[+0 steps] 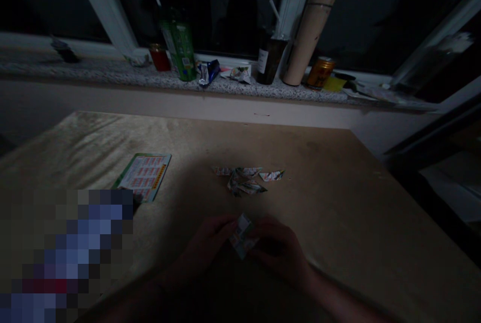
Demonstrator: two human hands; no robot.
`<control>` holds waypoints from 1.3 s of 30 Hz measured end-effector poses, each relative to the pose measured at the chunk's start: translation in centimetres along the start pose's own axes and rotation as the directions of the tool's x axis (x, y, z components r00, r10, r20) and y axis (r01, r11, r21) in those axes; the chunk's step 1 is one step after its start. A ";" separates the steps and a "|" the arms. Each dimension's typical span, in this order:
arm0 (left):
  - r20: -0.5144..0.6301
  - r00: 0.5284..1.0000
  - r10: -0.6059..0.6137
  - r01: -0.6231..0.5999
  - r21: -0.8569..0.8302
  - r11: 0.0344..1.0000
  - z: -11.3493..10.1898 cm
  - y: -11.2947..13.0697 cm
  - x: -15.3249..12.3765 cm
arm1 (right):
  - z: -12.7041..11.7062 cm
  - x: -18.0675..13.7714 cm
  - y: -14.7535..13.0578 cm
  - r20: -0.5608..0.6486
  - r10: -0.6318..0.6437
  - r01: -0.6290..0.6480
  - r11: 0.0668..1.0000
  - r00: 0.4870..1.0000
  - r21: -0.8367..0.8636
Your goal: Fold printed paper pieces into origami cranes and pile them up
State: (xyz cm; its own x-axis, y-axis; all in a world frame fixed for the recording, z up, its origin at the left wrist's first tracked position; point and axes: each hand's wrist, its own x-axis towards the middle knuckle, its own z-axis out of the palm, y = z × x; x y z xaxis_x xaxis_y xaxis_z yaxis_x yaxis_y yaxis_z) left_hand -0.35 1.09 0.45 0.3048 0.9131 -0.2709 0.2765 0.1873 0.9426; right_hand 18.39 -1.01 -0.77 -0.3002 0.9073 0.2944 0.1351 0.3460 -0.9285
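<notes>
Between my two hands, low in the middle of the head view, is a small square of folded printed paper (242,245). My left hand (218,227) pinches its left corner. On the other side, my right hand (276,240) has its fingers closed on the right edge. Just beyond them on the table lie several folded paper strips (248,187) with pointed ends, in a loose cluster. One more folded strip (272,176) lies at the cluster's right. Shadow darkens both hands, so fine finger detail is hard to see.
A printed card or sheet stack (145,175) lies at left on the table (319,177), beside a pixelated patch. On the window sill (229,86) stand a green container (184,54), dark cup (270,62), tall beige tube (310,37) and orange can (320,73).
</notes>
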 end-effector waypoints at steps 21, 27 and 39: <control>0.100 0.964 0.245 -0.239 -0.068 0.969 0.1 0.5 -0.6 | -0.6 0.5 0.0 -0.150 0.131 -0.103 0.977 0.980 0.185; 0.149 0.952 0.268 -0.252 -0.122 0.960 -0.4 0.7 -0.6 | -0.4 0.4 0.0 -0.105 0.151 -0.122 0.964 0.983 0.237; 0.021 0.990 0.137 -0.134 -0.115 0.984 -0.1 0.2 -0.8 | -0.5 0.2 -0.3 0.053 0.106 -0.110 0.989 0.993 0.095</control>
State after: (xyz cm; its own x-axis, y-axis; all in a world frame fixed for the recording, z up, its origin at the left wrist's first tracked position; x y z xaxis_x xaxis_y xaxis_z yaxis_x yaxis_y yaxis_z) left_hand -0.62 0.44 0.87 0.3584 0.9225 -0.1432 0.1264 0.1040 0.9865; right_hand 18.74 -0.80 -0.27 -0.3338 0.9249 0.1821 0.0772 0.2194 -0.9726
